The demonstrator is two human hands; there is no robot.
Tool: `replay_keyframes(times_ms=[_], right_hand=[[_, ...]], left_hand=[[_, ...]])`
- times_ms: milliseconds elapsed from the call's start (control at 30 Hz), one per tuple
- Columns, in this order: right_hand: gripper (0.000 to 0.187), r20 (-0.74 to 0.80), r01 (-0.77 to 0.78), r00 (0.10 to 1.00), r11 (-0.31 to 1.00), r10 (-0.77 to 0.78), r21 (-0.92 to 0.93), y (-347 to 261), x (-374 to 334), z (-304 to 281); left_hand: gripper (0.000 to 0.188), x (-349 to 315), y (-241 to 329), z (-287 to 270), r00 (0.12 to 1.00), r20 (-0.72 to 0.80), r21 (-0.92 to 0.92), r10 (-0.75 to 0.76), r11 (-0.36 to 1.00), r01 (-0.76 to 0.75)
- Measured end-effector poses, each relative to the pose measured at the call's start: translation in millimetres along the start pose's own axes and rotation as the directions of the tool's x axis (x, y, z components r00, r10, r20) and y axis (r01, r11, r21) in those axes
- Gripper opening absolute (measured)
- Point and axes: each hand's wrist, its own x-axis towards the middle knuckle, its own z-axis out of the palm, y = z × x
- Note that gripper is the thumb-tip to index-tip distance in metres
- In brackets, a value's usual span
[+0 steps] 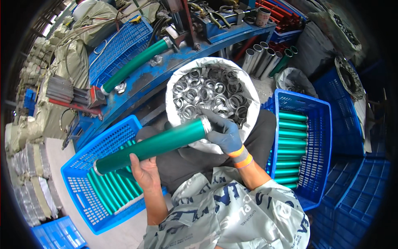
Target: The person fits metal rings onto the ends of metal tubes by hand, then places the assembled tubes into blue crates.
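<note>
A green metal tube [153, 145] lies slantwise across my lap, its right end higher than its left. My bare left hand [145, 172] holds it from below, thumb against its near side. At the right end, my right hand [226, 133], in a blue-grey glove with an orange-striped cuff, closes its fingers round a silver threaded ring [205, 126] on the tube. Whether the ring is fully seated cannot be seen. A silver rim also shows at the left end. Just beyond stands a white sack [173, 110] filled with loose metal rings [207, 91].
Blue crates with green tubes stand on both sides: left crate [78, 199], right crate [325, 145]. Another green tube [137, 66] sits clamped on the blue machine bench [159, 76]. Bare silver tubes [259, 60] stand upright at back right, near a smaller bag [296, 79].
</note>
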Motion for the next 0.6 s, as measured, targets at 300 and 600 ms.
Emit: replay_keyframes(times_ms=[300,600], right_hand=[[0.08,0.01,-0.006,1.0,0.994,0.007,-0.105,-8.2,8.2,3.5],[0.097,0.039,0.141,0.99,0.982,-0.137,-0.123,-16.2,9.3,10.2]], left_hand=[[0.051,4.9,-15.0,-10.3,1.0,-0.009,-0.017,-0.008,1.0,0.008],[0.052,4.9,-13.8,-3.3,0.997,-0.033,-0.129,-0.076,0.989,0.071]])
